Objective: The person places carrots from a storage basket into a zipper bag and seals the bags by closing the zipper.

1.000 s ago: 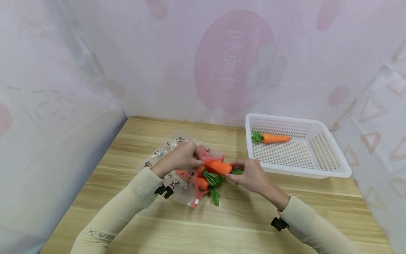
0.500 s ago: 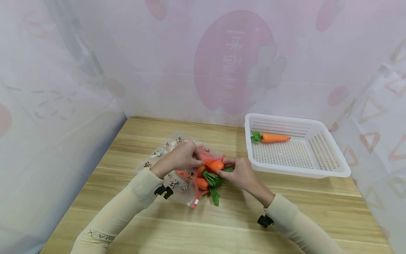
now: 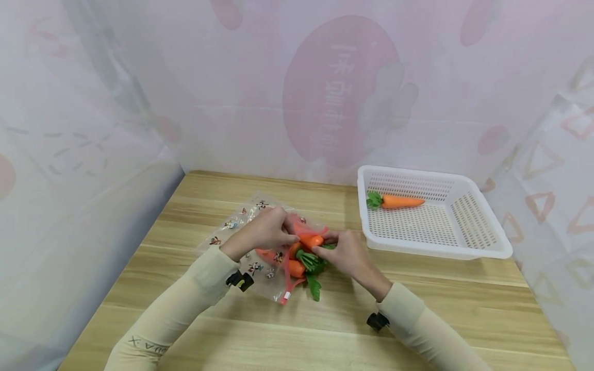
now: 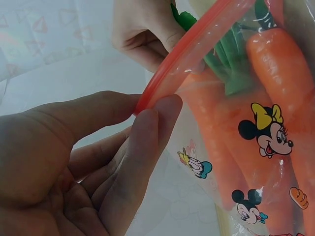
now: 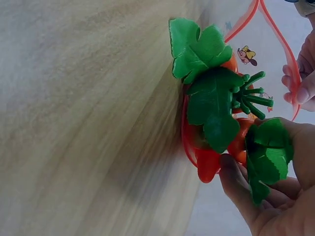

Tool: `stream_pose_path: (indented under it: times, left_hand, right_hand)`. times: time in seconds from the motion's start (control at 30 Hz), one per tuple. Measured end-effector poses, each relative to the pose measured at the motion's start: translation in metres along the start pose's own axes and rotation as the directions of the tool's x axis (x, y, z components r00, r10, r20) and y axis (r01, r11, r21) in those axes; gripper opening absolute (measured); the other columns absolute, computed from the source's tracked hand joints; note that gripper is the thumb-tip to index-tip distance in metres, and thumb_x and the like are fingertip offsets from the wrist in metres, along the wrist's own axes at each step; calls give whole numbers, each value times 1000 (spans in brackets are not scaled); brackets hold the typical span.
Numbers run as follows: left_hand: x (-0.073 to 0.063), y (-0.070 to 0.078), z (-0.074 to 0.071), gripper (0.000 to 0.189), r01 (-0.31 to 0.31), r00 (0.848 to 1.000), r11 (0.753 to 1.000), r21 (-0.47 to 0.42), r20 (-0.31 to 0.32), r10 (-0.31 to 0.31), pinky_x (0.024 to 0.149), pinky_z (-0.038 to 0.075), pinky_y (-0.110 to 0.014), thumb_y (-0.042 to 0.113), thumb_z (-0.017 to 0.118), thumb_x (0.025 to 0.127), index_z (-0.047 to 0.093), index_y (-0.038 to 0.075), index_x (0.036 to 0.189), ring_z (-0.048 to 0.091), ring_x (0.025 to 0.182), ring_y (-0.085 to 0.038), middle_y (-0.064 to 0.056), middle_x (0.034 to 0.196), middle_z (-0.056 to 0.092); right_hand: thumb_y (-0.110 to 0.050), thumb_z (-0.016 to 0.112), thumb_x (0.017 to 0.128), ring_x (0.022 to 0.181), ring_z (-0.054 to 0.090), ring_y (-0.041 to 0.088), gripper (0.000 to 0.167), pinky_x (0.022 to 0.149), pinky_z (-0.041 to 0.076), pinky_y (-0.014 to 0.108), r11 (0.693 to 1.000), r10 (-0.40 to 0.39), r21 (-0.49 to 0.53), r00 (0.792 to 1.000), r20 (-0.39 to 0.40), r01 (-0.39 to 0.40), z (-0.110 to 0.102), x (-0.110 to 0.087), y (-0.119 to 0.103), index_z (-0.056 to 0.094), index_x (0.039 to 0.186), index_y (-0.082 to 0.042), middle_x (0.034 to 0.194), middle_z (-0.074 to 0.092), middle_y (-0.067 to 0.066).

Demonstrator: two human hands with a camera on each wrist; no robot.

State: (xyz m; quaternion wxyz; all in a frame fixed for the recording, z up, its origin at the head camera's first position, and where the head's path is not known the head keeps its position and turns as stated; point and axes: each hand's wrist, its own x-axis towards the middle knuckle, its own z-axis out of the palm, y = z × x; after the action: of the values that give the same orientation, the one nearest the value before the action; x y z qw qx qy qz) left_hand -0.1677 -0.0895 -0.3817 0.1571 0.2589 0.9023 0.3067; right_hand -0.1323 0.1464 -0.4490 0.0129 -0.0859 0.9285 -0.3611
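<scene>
A clear zip bag (image 3: pixel 230 225) with a red zip edge and cartoon prints lies on the table, its mouth facing right. My left hand (image 3: pixel 274 229) pinches the upper lip of that mouth; the left wrist view shows thumb and fingertips on the red strip (image 4: pixel 177 56). Several toy carrots (image 4: pixel 278 59) fill the bag, their green tops sticking out. My right hand (image 3: pixel 345 253) grips another carrot (image 3: pixel 312 240) near its leafy end, the rest of it inside the bag. In the right wrist view its green leaves (image 5: pixel 269 152) cover part of the fingers.
To the right stands a white perforated basket (image 3: pixel 436 251) with one carrot (image 3: pixel 401 202) lying in it. The bag's white slider (image 3: pixel 287 295) sits at the near corner of the mouth. Printed cloth walls (image 3: pixel 223 129) border the wooden table (image 3: pixel 260 340).
My right hand has moved left, pushing the carrot deeper into the bag, so less of it shows. The left hand stays at the bag's lip.
</scene>
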Motion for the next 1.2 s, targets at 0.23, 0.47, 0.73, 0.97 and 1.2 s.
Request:
stream_pose_path:
  times: [0.23, 0.47, 0.73, 0.97, 1.2]
  left_hand:
    - [1, 0, -1, 18, -1, 1000, 1000, 10, -1, 1, 65, 54, -27, 20, 78, 96, 84, 10, 82, 65, 60, -9, 1, 72, 77]
    - [0, -2, 0, 18, 8, 1000, 1000, -6, 2, -8, 64, 55, -26, 19, 78, 96, 83, 10, 82, 69, 61, -13, 1, 72, 77]
    - [-2, -2, -1, 18, 15, 1000, 999, -35, 14, -15, 63, 58, -27, 18, 77, 97, 83, 9, 82, 74, 64, -18, 0, 72, 77]
    - [-2, -2, -1, 18, 28, 1000, 999, -29, 14, -27, 62, 58, -26, 18, 77, 97, 83, 9, 82, 73, 62, -16, 1, 71, 77]
    - [0, -4, 1, 18, 19, 1000, 999, -27, 14, -18, 62, 57, -26, 18, 77, 97, 83, 9, 82, 75, 65, -21, 0, 72, 77]
  right_hand:
    - [-38, 90, 85, 75, 67, 7, 35, 62, 54, 21, 994, -77, -77, 996, -43, 74, -3, -1, 0, 82, 104, -10, 99, 82, 5]
    - [-41, 89, 85, 85, 77, 18, 43, 77, 64, 36, 991, -123, -68, 990, -62, 119, -18, -7, 0, 81, 107, -4, 101, 82, 12]
    - [-34, 88, 88, 96, 80, 32, 45, 82, 65, 43, 986, -154, -71, 986, -59, 150, -54, -13, -10, 78, 115, 0, 109, 81, 16]
    - [-26, 85, 92, 103, 79, 33, 39, 87, 65, 45, 979, -172, -109, 985, -4, 171, -84, -13, -6, 76, 120, 0, 115, 80, 17]
    - [-17, 83, 93, 105, 78, 35, 38, 90, 63, 48, 959, -214, -180, 976, 48, 219, -117, -5, 12, 74, 123, 5, 118, 78, 21]
